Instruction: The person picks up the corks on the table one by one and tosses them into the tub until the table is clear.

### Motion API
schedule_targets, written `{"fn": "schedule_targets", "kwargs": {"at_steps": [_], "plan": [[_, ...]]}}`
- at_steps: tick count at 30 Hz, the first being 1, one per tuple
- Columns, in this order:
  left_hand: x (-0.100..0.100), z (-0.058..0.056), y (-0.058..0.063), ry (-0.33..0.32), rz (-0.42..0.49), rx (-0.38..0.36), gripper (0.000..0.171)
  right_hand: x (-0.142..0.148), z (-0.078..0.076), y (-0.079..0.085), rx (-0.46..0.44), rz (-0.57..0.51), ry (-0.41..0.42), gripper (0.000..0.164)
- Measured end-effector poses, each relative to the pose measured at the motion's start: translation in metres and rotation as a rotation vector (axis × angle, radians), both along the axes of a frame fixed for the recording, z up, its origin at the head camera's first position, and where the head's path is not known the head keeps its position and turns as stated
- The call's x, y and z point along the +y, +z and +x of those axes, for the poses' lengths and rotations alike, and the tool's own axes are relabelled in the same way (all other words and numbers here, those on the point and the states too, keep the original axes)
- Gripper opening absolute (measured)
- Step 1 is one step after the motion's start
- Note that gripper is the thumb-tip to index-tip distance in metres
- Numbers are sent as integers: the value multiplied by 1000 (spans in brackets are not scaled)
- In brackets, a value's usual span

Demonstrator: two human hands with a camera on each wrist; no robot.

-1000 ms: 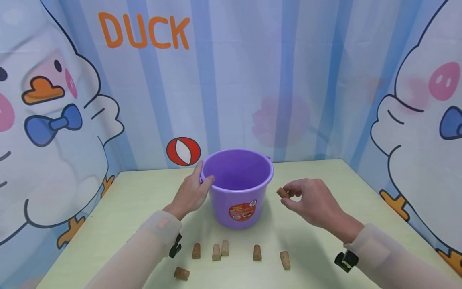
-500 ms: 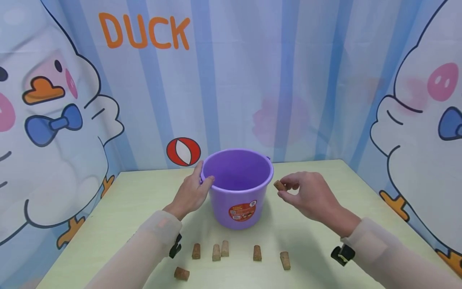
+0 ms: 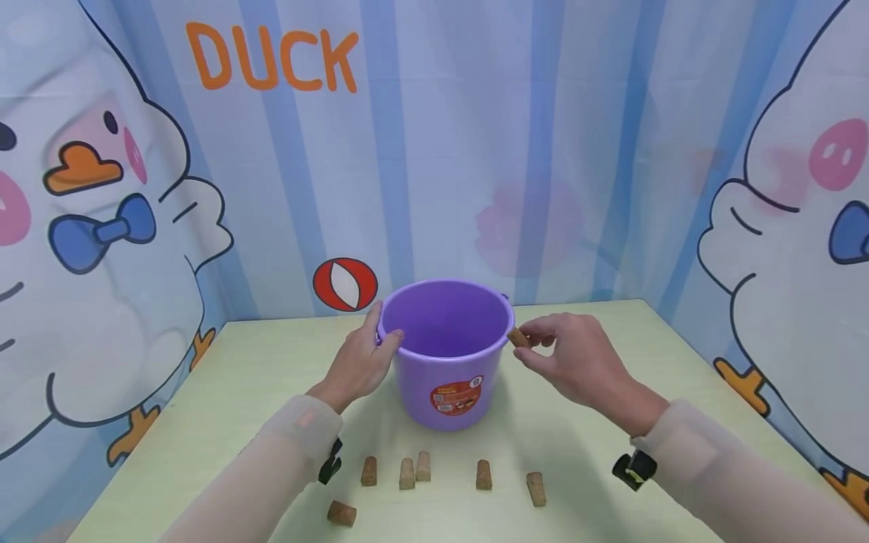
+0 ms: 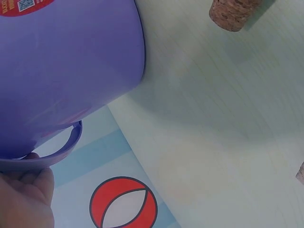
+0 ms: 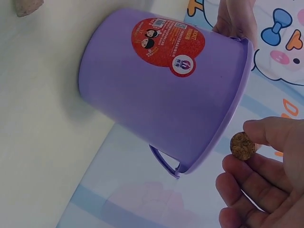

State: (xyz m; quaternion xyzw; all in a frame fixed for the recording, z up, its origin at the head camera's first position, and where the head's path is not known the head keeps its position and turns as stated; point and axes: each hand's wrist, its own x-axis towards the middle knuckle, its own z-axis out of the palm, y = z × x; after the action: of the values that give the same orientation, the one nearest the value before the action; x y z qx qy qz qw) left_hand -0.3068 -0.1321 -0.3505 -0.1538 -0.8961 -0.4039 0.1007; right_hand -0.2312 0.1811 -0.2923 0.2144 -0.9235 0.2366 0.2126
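Observation:
A purple bucket (image 3: 434, 385) with a red oval label stands upright on the table. My left hand (image 3: 360, 360) grips its rim at the left side, thumb over the edge; the left wrist view shows the fingers (image 4: 40, 185) at the rim and handle. Between thumb and fingertips, my right hand (image 3: 577, 360) pinches a cork (image 3: 519, 337), which overlaps the bucket's right rim in the head view. The right wrist view shows the round end of that cork (image 5: 242, 146) just beyond the rim.
Several corks lie on the table in front of the bucket, among them a left one (image 3: 342, 513), an upper one (image 3: 423, 466) and a right one (image 3: 536, 489). A printed duck curtain (image 3: 441, 151) rises behind the pale table (image 3: 258, 362).
My right hand has moved left and up with the cork, from beside the bucket to its right rim. The left hand, the bucket and the corks on the table have stayed put.

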Motion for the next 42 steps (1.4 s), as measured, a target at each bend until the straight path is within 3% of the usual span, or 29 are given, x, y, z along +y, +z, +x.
{"fn": "schedule_targets", "kwargs": {"at_steps": [20,42], "plan": [[0,-1,0,-8,5,-4,77,-15,-10,9,37,-16,39,6],[1,3,3,-2,3,-19,77,-27,-22,10,-2,-34,46,10]]}}
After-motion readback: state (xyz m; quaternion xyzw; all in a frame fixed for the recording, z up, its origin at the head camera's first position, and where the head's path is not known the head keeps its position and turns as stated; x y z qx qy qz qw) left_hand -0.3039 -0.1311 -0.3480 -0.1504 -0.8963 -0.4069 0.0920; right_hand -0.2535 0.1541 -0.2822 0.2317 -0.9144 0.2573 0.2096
